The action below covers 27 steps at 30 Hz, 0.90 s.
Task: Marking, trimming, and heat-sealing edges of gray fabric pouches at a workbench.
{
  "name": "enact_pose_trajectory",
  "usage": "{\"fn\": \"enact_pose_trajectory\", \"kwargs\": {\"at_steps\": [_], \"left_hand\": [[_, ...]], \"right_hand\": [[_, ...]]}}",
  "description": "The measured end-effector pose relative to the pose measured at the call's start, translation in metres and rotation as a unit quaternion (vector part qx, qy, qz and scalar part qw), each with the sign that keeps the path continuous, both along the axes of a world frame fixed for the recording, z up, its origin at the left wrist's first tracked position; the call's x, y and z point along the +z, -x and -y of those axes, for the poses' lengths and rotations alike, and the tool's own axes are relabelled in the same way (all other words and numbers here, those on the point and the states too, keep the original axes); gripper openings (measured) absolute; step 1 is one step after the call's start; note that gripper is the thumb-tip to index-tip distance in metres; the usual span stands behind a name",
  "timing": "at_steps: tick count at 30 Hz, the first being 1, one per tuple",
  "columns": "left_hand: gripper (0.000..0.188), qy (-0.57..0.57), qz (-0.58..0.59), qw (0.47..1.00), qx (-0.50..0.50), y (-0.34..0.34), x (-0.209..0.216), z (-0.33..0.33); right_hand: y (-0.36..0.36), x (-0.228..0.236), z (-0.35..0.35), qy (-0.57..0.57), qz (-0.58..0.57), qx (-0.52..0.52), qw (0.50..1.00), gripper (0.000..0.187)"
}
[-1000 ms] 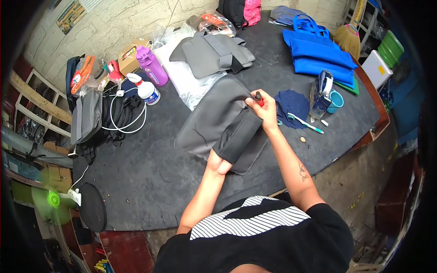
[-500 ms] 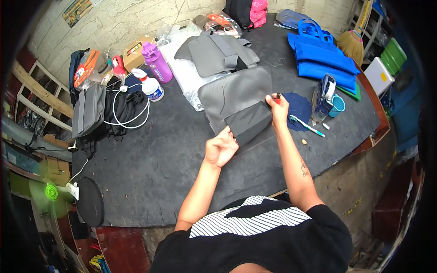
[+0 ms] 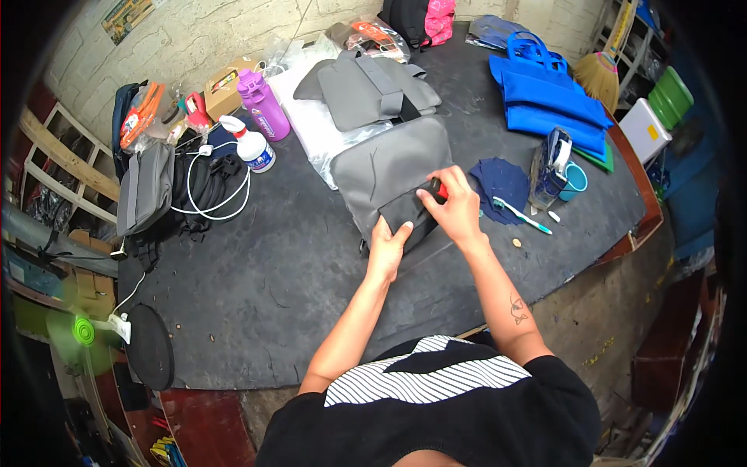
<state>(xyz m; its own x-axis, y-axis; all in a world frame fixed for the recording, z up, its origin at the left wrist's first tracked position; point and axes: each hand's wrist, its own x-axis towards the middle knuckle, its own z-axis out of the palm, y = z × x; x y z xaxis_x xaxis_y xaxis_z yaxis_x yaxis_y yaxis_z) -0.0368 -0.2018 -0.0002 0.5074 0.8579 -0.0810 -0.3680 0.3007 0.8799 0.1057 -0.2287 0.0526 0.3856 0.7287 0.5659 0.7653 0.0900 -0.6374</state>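
Observation:
A grey bag piece [image 3: 393, 159] lies on the dark tabletop in front of me, with a darker fabric pocket or flap [image 3: 399, 207] at its near end. My left hand [image 3: 386, 247] is closed on the near edge of this dark part, thumb on top. In my right hand [image 3: 457, 210] is a small red-and-black tool [image 3: 439, 189], pinched between thumb and fingers and held against the upper right of the dark part. Its exact kind is too small to make out, and the fingers cover much of it. Behind lies another grey bag [image 3: 362, 93] with straps.
Rightward are a toothbrush [image 3: 523, 215], a navy cloth [image 3: 498, 187], a teal cup [image 3: 574, 180] and blue bags [image 3: 548, 101]. Leftward stand a spray bottle [image 3: 254, 146], a purple bottle [image 3: 263, 105], a grey pouch [image 3: 145, 189] and a white cable [image 3: 189, 210]. A small fan [image 3: 84, 330] spins at the table's left edge.
My right hand has moved left and inward over the dark part with the red-and-black tool. My left hand has turned, its thumb now on top. The dark part is less spread out.

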Motion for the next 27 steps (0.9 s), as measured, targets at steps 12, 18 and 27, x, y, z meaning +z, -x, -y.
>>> {"fn": "enact_pose_trajectory", "kwargs": {"at_steps": [12,18,27], "left_hand": [[0.043,-0.126,-0.058,0.990,0.024,0.002,0.014,0.005],[0.043,-0.167,-0.067,0.984,0.019,0.001,0.011,-0.002],[0.033,-0.150,-0.053,0.987,0.033,0.002,0.017,-0.005]], "right_hand": [[-0.039,-0.010,-0.030,-0.120,-0.239,-0.078,0.960,0.010],[-0.009,0.011,-0.003,0.068,0.007,0.121,0.990,0.011],[0.011,0.015,0.010,0.118,-0.124,0.323,0.931,0.025]]}}
